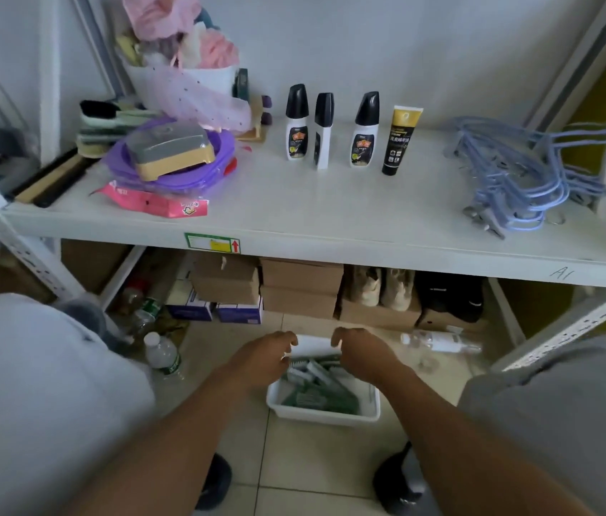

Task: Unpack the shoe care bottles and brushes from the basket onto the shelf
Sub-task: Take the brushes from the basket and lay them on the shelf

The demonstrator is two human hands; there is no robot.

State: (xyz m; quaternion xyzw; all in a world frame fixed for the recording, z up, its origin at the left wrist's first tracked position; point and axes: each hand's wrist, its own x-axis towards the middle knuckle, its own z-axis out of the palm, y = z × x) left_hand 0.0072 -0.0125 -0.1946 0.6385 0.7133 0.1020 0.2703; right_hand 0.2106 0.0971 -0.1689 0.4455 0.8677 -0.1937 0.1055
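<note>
Basket: white basket (322, 413) on the floor below the shelf (331, 217), near side toward the person.
Brushes: green and white brushes (316, 389) piled inside, long axes running roughly near-right to far-left.
Left hand: left hand (268, 353) at the basket's far-left rim, fingers curled; whether it grips anything I cannot tell.
Right hand: right hand (361, 351) at the far-right rim, likewise curled, grasp unclear.
Between hands: a white object (314, 344), identity unclear.
Bottles: three bottles (297, 122) and a tube (398, 141) already stand far up on the shelf.
Nearer hand: both about equal, brushes lying just near of them.

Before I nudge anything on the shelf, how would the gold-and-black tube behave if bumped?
The gold-and-black tube stands upright on its narrow end, so it probably tips easily. It looks like a soft squeeze tube, likely denting under grip. Once down, it might roll.
</note>
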